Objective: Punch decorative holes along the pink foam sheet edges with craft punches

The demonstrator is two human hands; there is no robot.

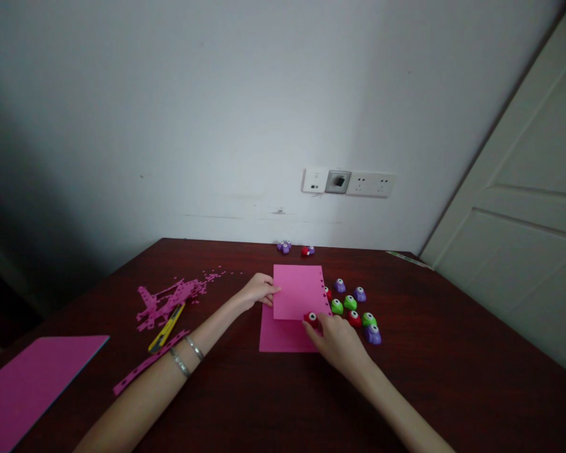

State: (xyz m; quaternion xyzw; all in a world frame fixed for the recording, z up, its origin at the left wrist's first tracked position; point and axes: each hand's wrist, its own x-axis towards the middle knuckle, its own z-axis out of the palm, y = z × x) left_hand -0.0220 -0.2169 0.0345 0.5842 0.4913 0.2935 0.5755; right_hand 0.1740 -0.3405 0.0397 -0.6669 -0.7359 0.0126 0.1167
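Note:
My left hand pinches the left edge of a pink paper sheet, which has a row of small punched holes down its right edge. Under it lies a second pink sheet, partly covered. At the lower right of the upper sheet, my right hand has thumb and fingers closed around a small red paper punch with an eye-like top. Just right of the sheets, several similar punches stand on the table: purple, green and red.
Pink paper scraps, a yellow box cutter and a punched pink strip lie to the left. A larger pink sheet sits front left. More purple punches stand near the wall, below wall sockets.

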